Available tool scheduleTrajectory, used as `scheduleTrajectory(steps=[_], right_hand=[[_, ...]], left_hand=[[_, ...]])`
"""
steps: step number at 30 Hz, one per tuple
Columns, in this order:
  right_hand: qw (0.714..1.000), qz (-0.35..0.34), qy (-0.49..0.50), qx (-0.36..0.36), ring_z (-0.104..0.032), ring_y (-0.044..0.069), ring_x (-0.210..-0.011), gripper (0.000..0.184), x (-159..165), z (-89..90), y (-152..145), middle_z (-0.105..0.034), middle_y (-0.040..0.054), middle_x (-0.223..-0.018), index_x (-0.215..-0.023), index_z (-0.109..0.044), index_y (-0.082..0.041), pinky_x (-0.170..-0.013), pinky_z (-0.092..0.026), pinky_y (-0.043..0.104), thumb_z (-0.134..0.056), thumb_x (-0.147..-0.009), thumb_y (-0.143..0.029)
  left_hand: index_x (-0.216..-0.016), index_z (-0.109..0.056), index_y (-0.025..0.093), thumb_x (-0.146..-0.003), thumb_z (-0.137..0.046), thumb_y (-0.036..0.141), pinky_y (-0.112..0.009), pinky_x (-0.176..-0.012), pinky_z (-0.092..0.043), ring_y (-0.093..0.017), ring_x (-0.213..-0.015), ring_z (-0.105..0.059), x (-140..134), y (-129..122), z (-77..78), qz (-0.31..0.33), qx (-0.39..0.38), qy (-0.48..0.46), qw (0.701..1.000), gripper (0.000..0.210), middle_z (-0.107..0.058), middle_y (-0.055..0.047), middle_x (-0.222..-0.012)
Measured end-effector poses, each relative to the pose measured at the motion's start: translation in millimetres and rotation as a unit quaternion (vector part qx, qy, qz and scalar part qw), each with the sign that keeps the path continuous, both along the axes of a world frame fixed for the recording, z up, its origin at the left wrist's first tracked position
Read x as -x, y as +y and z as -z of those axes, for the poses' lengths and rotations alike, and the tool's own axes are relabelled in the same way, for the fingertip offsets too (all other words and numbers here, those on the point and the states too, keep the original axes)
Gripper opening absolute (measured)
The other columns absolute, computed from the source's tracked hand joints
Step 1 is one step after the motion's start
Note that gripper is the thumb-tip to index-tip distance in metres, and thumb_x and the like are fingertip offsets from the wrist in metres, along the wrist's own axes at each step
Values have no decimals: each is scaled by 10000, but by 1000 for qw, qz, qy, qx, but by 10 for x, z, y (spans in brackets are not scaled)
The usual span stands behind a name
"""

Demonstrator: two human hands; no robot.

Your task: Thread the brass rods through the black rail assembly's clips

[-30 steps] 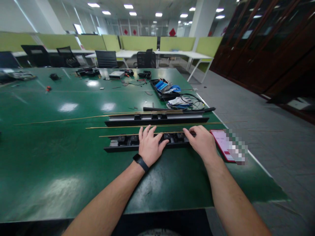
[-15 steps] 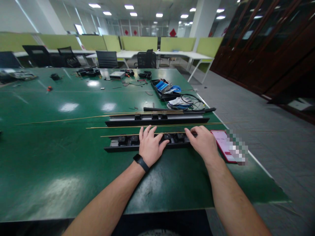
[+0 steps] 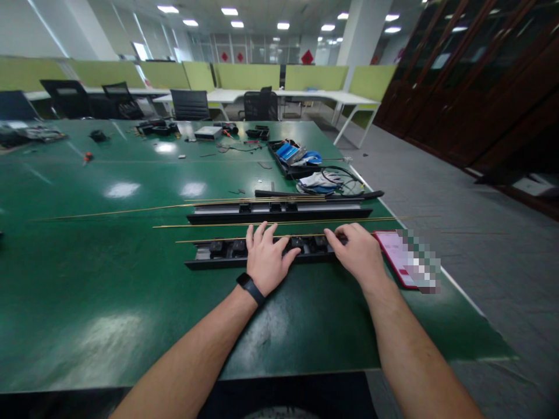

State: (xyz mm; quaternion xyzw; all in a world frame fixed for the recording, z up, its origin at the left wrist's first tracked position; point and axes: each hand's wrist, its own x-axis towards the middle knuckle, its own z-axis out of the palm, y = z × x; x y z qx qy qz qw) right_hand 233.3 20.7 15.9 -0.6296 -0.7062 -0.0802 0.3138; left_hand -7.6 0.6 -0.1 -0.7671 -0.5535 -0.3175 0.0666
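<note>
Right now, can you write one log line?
left hand: across near black rail; right hand: at nearest golden rod; phone: beside right hand

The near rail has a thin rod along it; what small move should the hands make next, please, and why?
Perhaps slide the near rod slightly rightward with the right hand, which seems to touch it, while the left hand steadies the near rail it lies across: the rod's left end juts past the rail's.
</note>
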Motion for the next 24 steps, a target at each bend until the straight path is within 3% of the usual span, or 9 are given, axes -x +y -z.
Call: scheduleTrajectory(steps=[11,19,24], right_hand=[[999,-34,21,-11,-677,228,-880,354,26,-1,-4,-734,77,-930,-903,-733,-213,-804,-491,358,-573,-1009,-510],[999,43,17,-15,-678,249,-879,392,-42,11,14,-748,87,-916,-864,-734,-215,-777,-477,367,-545,-1001,-529],[999,22,24,-8,-665,236,-849,388,3,25,15,-729,85,-881,-836,-712,-216,-761,-469,358,-540,-1005,-520]], left_hand=[[-1154,-799,289,-975,-621,555,-648,-1288,-223,-371,-1459,-464,0,-7,-11,-2,-3,10,1000,367,-650,-115,-1434],[-1135,-802,288,-976,-619,550,-655,-1285,-230,-371,-1458,-468,0,-5,-6,0,-2,6,1000,356,-651,-118,-1434],[-1138,-801,289,-974,-622,553,-651,-1290,-221,-371,-1463,-461,-4,-8,-17,-3,0,8,1000,359,-649,-115,-1434]])
